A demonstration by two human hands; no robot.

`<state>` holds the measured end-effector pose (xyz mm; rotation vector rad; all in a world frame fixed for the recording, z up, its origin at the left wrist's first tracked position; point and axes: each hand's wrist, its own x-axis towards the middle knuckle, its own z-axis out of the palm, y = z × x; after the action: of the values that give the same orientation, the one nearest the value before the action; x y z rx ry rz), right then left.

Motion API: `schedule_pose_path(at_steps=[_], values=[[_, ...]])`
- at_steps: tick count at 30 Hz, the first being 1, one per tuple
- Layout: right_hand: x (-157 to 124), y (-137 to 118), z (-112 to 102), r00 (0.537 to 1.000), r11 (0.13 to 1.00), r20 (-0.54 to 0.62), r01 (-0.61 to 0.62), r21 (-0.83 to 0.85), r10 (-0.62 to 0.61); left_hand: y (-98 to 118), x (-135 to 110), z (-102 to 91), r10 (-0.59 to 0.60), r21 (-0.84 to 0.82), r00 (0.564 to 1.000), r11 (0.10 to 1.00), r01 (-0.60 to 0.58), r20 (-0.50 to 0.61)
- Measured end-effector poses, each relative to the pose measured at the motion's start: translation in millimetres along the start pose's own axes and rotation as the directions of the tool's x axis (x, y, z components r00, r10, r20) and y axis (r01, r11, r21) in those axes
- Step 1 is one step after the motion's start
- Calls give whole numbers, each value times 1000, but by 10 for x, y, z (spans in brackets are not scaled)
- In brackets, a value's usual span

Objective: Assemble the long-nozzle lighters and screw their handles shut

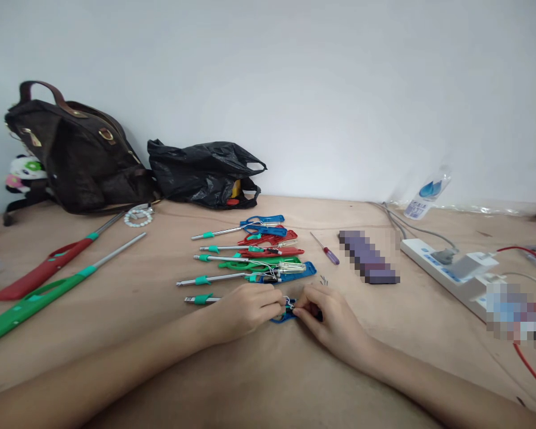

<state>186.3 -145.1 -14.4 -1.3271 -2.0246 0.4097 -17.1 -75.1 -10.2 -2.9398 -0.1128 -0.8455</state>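
Note:
Both my hands rest on the brown table near its front middle. My left hand (pixel 249 308) is closed over the handle of a blue long-nosed lighter (pixel 284 316), whose metal tube (pixel 196 300) sticks out to the left. My right hand (pixel 328 313) pinches the same blue handle from the right, at small white wires. Just behind them lies a row of several more lighters (pixel 254 253) in blue, red and green, tubes pointing left.
A red (pixel 49 266) and a green assembled lighter (pixel 36 298) lie at the left. A brown handbag (pixel 75 155) and a black plastic bag (pixel 205 173) stand by the wall. A small purple screwdriver (pixel 326 249), a white power strip (pixel 446 268) and red wire (pixel 531 369) lie right.

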Motion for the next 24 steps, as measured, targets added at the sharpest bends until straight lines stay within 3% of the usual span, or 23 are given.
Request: schedule_pose_path(at_steps=[12,18,20,24], values=[[6,44,-27,995,996,48,92,-20,-91,9,-56,54,-16,77,1000,997,18,-26],[17,52,-31,975,972,58,218,-89,-213,10,-56,50,-9,88,1000,996,10,-4],[11,52,-19,947,923,71,320,-212,-312,20,-56,41,-12,110,1000,994,10,12],[-34,22,-1,858,726,163,502,-470,-488,73,-75,7,-2,151,999,989,-4,39]])
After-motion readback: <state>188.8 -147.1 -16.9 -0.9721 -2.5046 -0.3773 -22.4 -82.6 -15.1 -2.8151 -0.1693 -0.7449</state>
